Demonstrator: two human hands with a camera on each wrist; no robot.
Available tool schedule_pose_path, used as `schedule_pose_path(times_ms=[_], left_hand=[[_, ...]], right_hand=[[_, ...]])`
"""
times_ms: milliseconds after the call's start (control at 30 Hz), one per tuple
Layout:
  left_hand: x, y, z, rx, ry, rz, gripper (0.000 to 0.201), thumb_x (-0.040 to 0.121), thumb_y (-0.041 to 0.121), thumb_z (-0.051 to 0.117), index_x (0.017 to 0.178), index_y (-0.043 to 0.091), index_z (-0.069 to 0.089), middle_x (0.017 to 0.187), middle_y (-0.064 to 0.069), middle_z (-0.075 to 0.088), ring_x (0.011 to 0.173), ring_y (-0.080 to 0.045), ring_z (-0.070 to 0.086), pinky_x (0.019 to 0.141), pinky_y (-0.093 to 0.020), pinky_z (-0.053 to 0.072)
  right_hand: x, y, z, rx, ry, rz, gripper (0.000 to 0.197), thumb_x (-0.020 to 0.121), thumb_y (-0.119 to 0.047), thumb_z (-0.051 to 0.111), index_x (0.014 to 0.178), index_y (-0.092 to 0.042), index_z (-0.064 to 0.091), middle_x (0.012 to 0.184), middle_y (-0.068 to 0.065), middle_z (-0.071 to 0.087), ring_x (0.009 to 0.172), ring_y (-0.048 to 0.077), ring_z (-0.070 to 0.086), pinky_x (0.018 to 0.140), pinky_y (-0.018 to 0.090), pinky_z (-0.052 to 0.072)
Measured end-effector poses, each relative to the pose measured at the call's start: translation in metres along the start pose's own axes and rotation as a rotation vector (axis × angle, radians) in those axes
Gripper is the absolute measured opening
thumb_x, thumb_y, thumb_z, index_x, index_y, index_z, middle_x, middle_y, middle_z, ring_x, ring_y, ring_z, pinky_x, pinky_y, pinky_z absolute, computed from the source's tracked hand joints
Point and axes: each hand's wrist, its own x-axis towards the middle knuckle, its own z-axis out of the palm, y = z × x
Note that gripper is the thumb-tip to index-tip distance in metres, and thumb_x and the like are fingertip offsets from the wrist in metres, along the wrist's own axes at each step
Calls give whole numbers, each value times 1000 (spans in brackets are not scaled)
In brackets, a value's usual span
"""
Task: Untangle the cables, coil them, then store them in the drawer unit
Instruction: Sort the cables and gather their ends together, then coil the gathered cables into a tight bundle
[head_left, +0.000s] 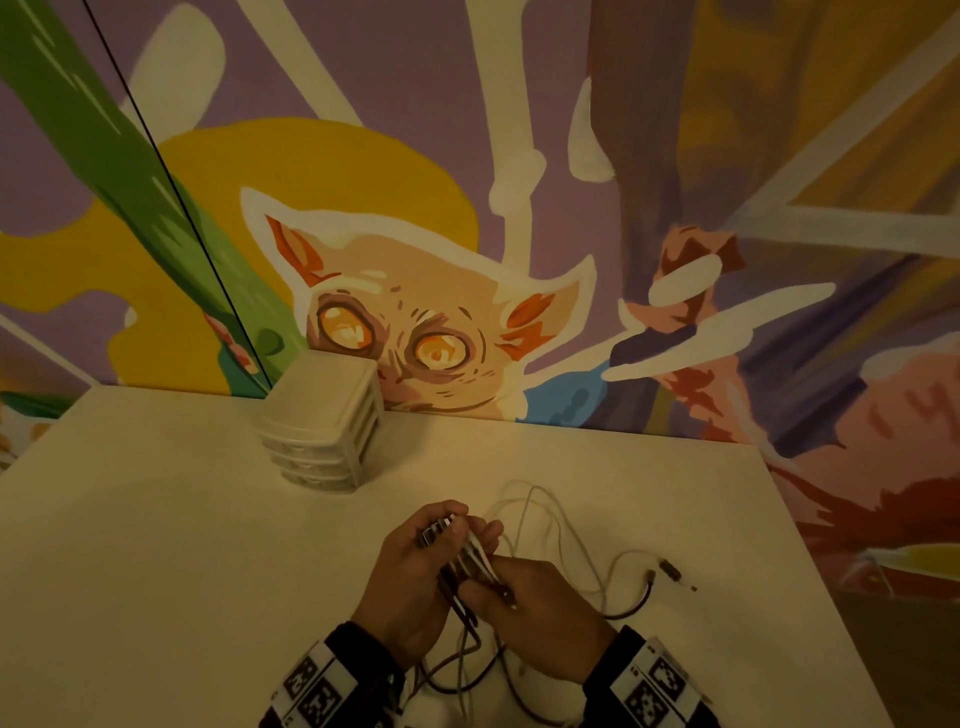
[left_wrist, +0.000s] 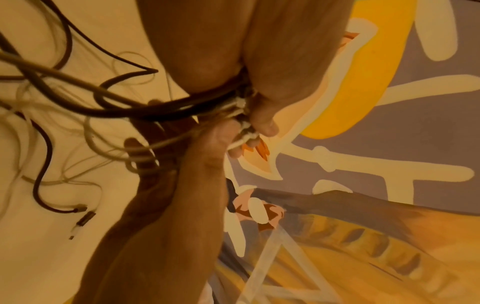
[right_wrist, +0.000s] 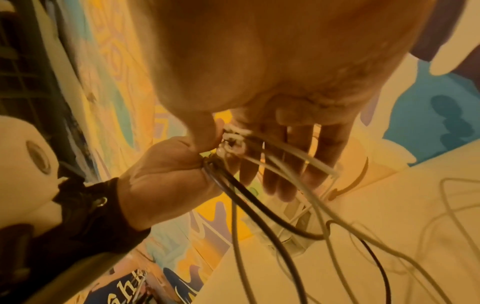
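A tangle of white and dark cables (head_left: 467, 558) is held above the white table (head_left: 156, 519) near its front edge. My left hand (head_left: 457, 525) grips the gathered strands from the left, fingers curled round them. My right hand (head_left: 498, 577) meets it from the right and pinches the same bundle with its thumb. In the left wrist view the left hand (left_wrist: 259, 119) clamps a knot of white and dark strands (left_wrist: 182, 111). In the right wrist view the right hand (right_wrist: 259, 148) presses its thumb on the white loops (right_wrist: 233, 144). The drawer unit (head_left: 322, 431) stands shut by the wall, beyond the hands.
Loose white loops (head_left: 535, 514) trail behind the hands, and a dark cable (head_left: 634, 605) with its plug ends (head_left: 670, 569) lies on the table to the right. More slack hangs toward me between my wrists. A painted mural wall (head_left: 467, 208) backs the table.
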Motion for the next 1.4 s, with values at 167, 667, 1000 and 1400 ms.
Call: schedule_pose_path(times_ms=[167,667,1000,1400], left_hand=[[1,6,20,-11,15,6,17,100,-4,49,103,-3,66,81,-17,68,80,-30,77,70,-34,66],[60,256,18,-278,101,640,22,109,12,40,95,16,56,62,4,65,64,-9,60,70,-23,58],[16,23,76,31,76,143,24,105,0,44,91,5,62,82,-12,59,69,-22,64,71,-37,64],[31,27,30,-165,223,-2,21,107,7,42,98,6,60,95,-16,61,89,-28,64,68,-35,65]], right_hand=[[7,2,5,174,-156,33,35,83,-45,61,103,-16,61,87,5,73,81,20,69,84,42,54],[-18,-7,-261,-1154,371,213,19,92,-46,45,103,-32,51,74,-5,62,61,9,57,60,31,54],[-13,1,-98,-323,-18,87,90,52,-75,71,128,-39,38,125,-24,46,112,-4,43,96,20,38],[3,-11,-75,-466,165,-153,26,94,-48,42,85,-24,48,74,0,62,69,21,58,61,40,49]])
